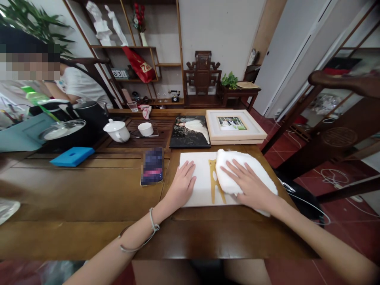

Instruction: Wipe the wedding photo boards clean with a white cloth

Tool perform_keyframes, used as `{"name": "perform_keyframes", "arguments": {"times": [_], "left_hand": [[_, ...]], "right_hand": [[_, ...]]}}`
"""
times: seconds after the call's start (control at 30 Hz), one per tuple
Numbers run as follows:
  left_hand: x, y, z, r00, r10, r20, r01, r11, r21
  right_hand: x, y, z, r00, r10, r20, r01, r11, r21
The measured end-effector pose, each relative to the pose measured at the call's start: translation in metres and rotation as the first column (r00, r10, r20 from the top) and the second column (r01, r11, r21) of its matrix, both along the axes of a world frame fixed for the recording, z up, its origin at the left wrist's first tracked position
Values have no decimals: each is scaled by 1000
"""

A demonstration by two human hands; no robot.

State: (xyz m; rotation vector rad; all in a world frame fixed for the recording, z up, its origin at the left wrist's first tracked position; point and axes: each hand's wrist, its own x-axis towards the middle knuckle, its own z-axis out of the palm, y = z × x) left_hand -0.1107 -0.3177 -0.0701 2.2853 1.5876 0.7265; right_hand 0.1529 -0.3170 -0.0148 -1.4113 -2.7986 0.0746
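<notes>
A white picture frame [202, 174] lies face down on the wooden table [89, 198], its gold stand [213, 178] showing. My left hand [181, 185] rests flat on the frame's left part, fingers stretched out. My right hand [248, 183] presses flat on a white cloth [237, 168] that covers the frame's right side, fingers spread.
A phone [152, 166] lies left of the frame. Behind it are a dark photo print [190, 132] and a framed photo [234, 126]. A tea tray with a white teapot [116, 130] and cup [145, 128], a blue sponge [73, 156] and pots stand further left. A person sits at the far left.
</notes>
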Motion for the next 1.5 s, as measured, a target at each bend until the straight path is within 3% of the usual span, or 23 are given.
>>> {"name": "perform_keyframes", "arguments": {"times": [0.1,0.17,0.23,0.4,0.47,0.53,0.6,0.73,0.8,0.87,0.93,1.1,1.17,1.27,1.4,1.5], "left_hand": [[-1,1,-2,1000,-16,4,16,1000,12],[-2,2,-3,1000,-22,9,22,1000,18],[-3,2,-5,1000,-22,17,21,999,28],[-1,1,-6,999,-7,37,5,999,53],[-2,1,-4,999,-9,37,8,999,37],[-3,2,-2,999,-22,34,22,1000,13],[-6,3,1,999,-42,26,42,999,-9],[-10,5,5,998,-69,-3,69,998,-8],[-12,5,7,997,-71,-19,72,997,20],[-12,5,9,997,-69,-36,71,997,42],[-13,4,11,996,-68,-50,70,996,48],[-15,4,16,996,-59,-64,62,997,45],[-15,3,18,997,-50,-64,53,998,46],[-14,3,19,999,-29,-46,31,999,42],[-17,6,22,998,24,57,-23,1000,-16],[-20,10,24,986,101,135,-94,994,-57]], "right_hand": [[-18,37,4,998,-59,-9,59,998,-37],[-28,40,4,997,-81,-20,80,996,-38],[-32,24,2,998,-61,-26,61,998,-24],[-20,-56,-2,989,146,-27,-145,989,18],[-12,-71,1,979,201,-30,-201,980,-4],[-9,-66,5,979,200,-33,-202,979,-43],[-13,-43,8,989,145,-29,-147,986,-75],[-43,13,9,1000,-13,-7,12,998,-65],[-63,24,7,999,-43,16,43,999,-31],[-79,14,5,999,-8,34,8,1000,9],[-86,-12,3,996,85,39,-87,996,35],[-71,-79,8,961,278,13,-278,961,11],[-64,-80,13,964,265,19,-265,964,-13],[-70,-57,17,981,180,68,-181,983,10],[-108,-33,11,995,61,82,-71,990,126],[-130,-44,5,991,105,78,-116,981,154]]}}
